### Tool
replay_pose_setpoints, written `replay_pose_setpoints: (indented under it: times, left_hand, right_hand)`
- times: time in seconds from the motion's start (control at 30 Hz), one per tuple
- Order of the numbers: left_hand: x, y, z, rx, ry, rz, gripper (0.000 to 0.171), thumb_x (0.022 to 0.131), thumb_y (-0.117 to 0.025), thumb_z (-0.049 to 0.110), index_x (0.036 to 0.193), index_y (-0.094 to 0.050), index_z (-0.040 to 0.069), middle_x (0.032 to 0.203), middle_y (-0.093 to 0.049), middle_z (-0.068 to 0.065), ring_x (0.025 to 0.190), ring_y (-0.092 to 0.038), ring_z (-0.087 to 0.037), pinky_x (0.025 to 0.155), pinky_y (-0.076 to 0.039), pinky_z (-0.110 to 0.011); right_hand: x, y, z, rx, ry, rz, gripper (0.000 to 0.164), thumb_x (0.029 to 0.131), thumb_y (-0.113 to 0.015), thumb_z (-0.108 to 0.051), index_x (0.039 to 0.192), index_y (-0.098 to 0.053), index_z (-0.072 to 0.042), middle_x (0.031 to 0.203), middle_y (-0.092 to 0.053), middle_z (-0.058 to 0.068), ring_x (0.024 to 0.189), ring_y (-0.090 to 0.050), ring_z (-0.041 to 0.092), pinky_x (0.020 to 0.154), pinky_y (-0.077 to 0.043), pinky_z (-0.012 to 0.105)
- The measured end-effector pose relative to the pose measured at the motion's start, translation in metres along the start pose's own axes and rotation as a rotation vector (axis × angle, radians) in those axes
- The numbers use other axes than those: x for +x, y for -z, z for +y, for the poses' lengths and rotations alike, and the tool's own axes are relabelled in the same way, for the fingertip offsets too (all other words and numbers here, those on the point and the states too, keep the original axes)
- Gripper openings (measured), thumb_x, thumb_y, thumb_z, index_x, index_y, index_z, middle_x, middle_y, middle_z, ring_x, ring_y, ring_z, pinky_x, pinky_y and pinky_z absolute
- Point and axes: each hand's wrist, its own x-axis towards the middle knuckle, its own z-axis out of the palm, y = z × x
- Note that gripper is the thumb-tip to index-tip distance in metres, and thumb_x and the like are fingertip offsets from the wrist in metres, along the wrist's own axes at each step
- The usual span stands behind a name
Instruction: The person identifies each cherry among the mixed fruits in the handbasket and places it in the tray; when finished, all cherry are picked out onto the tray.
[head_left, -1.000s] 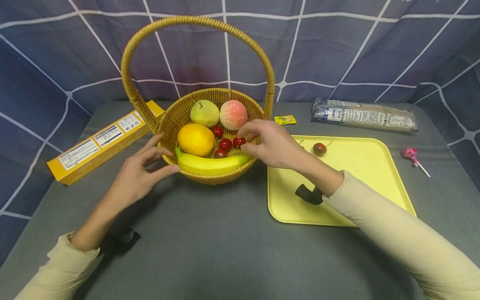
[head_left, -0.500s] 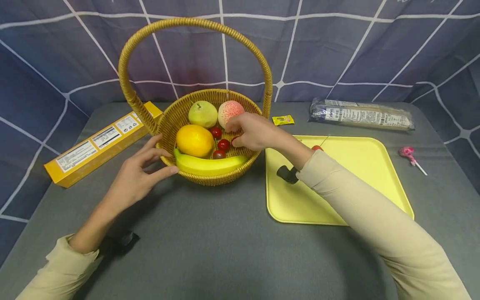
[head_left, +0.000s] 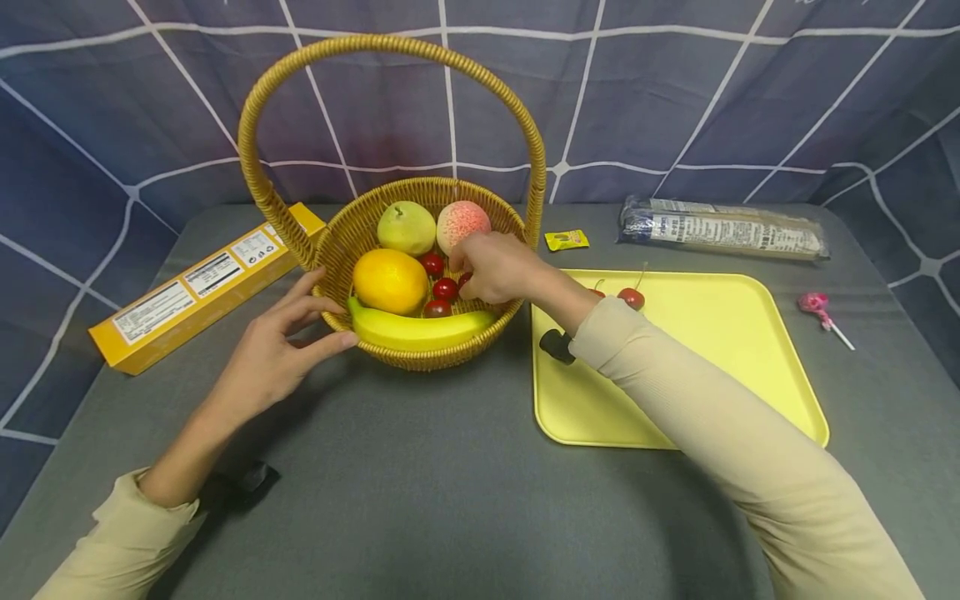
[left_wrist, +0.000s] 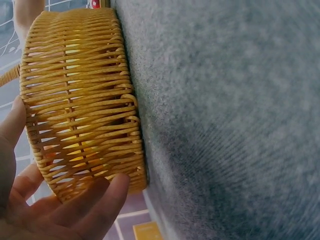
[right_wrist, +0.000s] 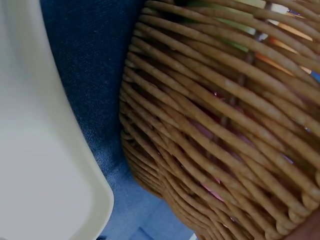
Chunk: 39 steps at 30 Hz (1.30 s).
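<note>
In the head view, my left hand (head_left: 273,346) holds the near-left rim of the wicker basket (head_left: 431,360). The left wrist view shows its thumb at the rim and its fingers (left_wrist: 117,192) along the woven side. My right hand (head_left: 498,267) reaches inside at the right and pinches a cherry (head_left: 464,279), mostly hidden by the fingers. Beside it lie several more cherries (head_left: 445,288), a yellow lemon-like fruit (head_left: 390,282), a banana (head_left: 420,330), a green pear-like fruit (head_left: 407,227) and a pink peach (head_left: 461,223). The right wrist view shows only the basket's outer weave (right_wrist: 215,120).
A yellow tray (head_left: 720,358) stands right of the basket, with cherries (head_left: 631,297) near its far edge. Behind are a small yellow packet (head_left: 566,240) and a long plastic-wrapped package (head_left: 723,229). A pink lollipop (head_left: 816,305) lies far right, an orange box (head_left: 206,287) left. The basket handle (head_left: 390,43) arches overhead.
My right hand has moved left and deeper into the basket, with the cherry at its fingers shifting slightly left. Cherries on the tray show more from behind the right forearm. The left hand stays put.
</note>
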Motion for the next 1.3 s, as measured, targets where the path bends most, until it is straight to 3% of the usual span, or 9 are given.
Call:
replay_pose_setpoints:
  times: [0.33, 0.5, 0.63, 0.9, 1.3]
  left_hand:
    - [0.000, 0.000, 0.000, -0.003, -0.002, 0.000, 0.033, 0.090, -0.075, 0.021, 0.115, -0.065, 0.002, 0.160, -0.025, -0.008, 0.124, -0.050, -0.048, 0.091, -0.048, -0.059]
    - [0.000, -0.001, -0.001, -0.007, -0.003, 0.001, 0.033, 0.090, -0.075, 0.021, 0.114, -0.065, 0.002, 0.161, -0.025, -0.008, 0.125, -0.050, -0.048, 0.091, -0.048, -0.060]
    - [0.000, -0.001, -0.001, -0.009, -0.002, 0.001, 0.032, 0.090, -0.075, 0.022, 0.114, -0.065, 0.002, 0.160, -0.026, -0.008, 0.125, -0.050, -0.048, 0.091, -0.048, -0.061]
    - [0.000, 0.000, -0.001, -0.005, 0.001, 0.001, 0.032, 0.091, -0.075, 0.021, 0.114, -0.065, 0.002, 0.160, -0.026, -0.008, 0.125, -0.050, -0.047, 0.091, -0.048, -0.059]
    - [0.001, -0.001, -0.001, 0.001, -0.006, 0.003, 0.033, 0.090, -0.075, 0.022, 0.114, -0.065, 0.002, 0.160, -0.026, -0.008, 0.124, -0.050, -0.048, 0.091, -0.048, -0.060]
  right_hand:
    - [-0.001, -0.006, -0.001, -0.061, -0.044, 0.008, 0.037, 0.084, -0.058, -0.003, 0.114, -0.074, -0.018, 0.113, -0.068, 0.000, 0.098, -0.059, 0.026, 0.084, -0.052, 0.044]
    - [-0.001, -0.008, 0.001, -0.063, -0.034, 0.041, 0.029, 0.085, -0.062, -0.005, 0.107, -0.075, -0.018, 0.107, -0.068, 0.000, 0.095, -0.059, 0.025, 0.082, -0.052, 0.044]
    - [-0.003, -0.009, 0.003, -0.053, 0.025, 0.077, 0.018, 0.087, -0.069, -0.011, 0.102, -0.075, -0.017, 0.096, -0.067, -0.001, 0.088, -0.058, 0.023, 0.078, -0.050, 0.042]
    - [-0.008, -0.011, 0.005, 0.031, 0.085, 0.166, 0.025, 0.090, -0.073, -0.022, 0.113, -0.074, -0.012, 0.097, -0.067, -0.001, 0.094, -0.055, 0.021, 0.085, -0.044, 0.038]
    - [-0.022, -0.012, 0.011, 0.224, 0.199, 0.297, 0.027, 0.087, -0.076, -0.017, 0.111, -0.072, -0.007, 0.102, -0.064, 0.002, 0.094, -0.059, 0.017, 0.084, -0.046, 0.032]
